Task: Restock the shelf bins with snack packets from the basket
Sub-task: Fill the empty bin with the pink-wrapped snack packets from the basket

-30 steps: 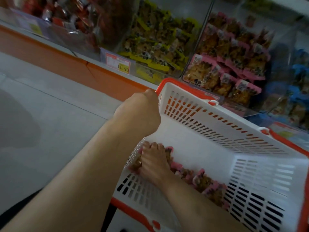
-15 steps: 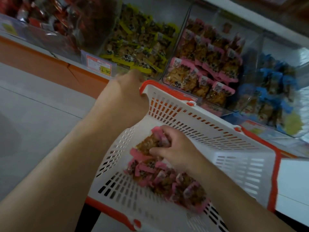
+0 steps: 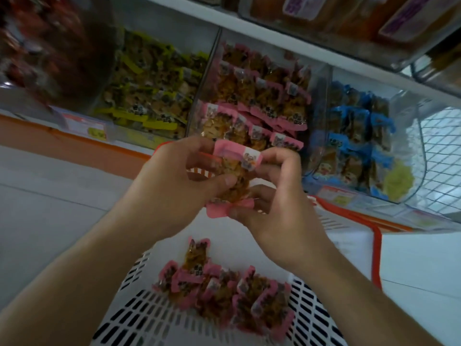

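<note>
Hands meet above the basket (image 3: 129, 305): the left hand (image 3: 172, 181) and the right hand (image 3: 272, 208) both pinch a small bunch of pink-edged snack packets (image 3: 237, 171), raised before the clear bin of pink packets (image 3: 254, 101). More pink packets (image 3: 224, 288) lie in the white basket below. Yellow-packet bin (image 3: 149, 96) sits left, blue-packet bin (image 3: 356, 136) right.

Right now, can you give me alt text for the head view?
Both hands, left hand and right hand, hold pink-edged snack packets above a white basket with more pink packets, facing the matching pink-packet bin between yellow and blue ones.
</note>
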`<state>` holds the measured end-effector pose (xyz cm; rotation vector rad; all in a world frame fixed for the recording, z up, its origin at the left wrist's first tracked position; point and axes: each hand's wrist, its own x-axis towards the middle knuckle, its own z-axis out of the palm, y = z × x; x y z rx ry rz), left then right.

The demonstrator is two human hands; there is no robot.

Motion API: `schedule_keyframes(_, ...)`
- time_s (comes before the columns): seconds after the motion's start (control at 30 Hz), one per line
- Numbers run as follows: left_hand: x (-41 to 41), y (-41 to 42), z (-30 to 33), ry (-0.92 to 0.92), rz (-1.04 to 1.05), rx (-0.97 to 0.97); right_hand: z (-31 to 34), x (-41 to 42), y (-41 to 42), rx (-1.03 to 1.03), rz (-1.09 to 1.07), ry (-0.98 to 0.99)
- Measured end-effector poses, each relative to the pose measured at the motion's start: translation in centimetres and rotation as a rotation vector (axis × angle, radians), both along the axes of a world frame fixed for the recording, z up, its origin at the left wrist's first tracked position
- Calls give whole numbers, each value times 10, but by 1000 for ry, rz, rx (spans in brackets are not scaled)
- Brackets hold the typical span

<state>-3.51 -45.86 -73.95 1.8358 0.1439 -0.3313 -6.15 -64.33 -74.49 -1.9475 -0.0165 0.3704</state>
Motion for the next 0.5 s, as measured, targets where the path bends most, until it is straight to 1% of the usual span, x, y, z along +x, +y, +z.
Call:
schedule_keyframes(0.1, 2, -4, -2, 54, 52, -110, -2, 5, -2, -19, 7, -156)
schedule_keyframes(0.17, 5, -4, -1, 114, 94, -215, -2, 10, -6, 15, 10, -183)
schedule_keyframes(0.27, 7, -8, -1, 204, 156, -341, -2, 16, -12, 5, 31, -198)
schedule_keyframes(0.33, 7, -12, -5, 222, 212, -327, -4, 16, -15, -2, 14, -204)
schedule_keyframes(0.4, 7, -15, -9, 197, 250, -241, -5, 14, -18, -63, -12, -241)
schedule_keyframes(0.5, 6, -20, -11, 216, 207, -217, -6, 11, -16, -189, -7, -332)
